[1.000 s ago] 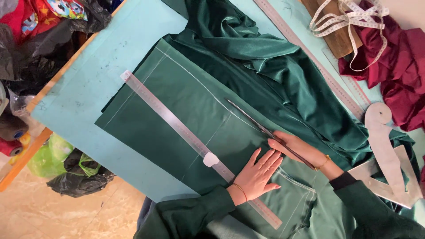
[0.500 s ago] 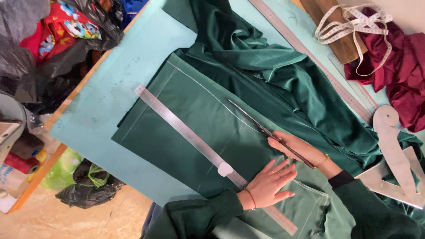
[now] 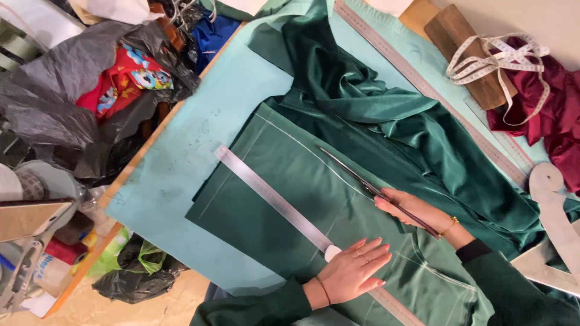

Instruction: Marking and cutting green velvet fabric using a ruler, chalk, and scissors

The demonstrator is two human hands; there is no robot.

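Observation:
A flat piece of dark green fabric (image 3: 290, 199) with chalk lines lies on the light teal table (image 3: 199, 145). A long metal ruler (image 3: 272, 196) rests across it. My left hand (image 3: 353, 271) lies flat, fingers spread, pressing the ruler's near end and the cloth. My right hand (image 3: 411, 211) grips long scissors (image 3: 356, 178), whose blades run along a chalk line on the fabric. More shiny green fabric (image 3: 374, 115) is bunched behind the flat piece.
A second long ruler (image 3: 423, 90) runs along the far side of the table. A white tape measure (image 3: 501, 60) lies on a wooden block beside maroon cloth (image 3: 556, 127). A curved pattern ruler (image 3: 559, 223) sits at right. Black bags and clutter (image 3: 78, 108) stand off the table's left edge.
The view has shifted, bringing more of the clutter at left into sight. My hands, ruler and scissors keep nearly the same places on the fabric.

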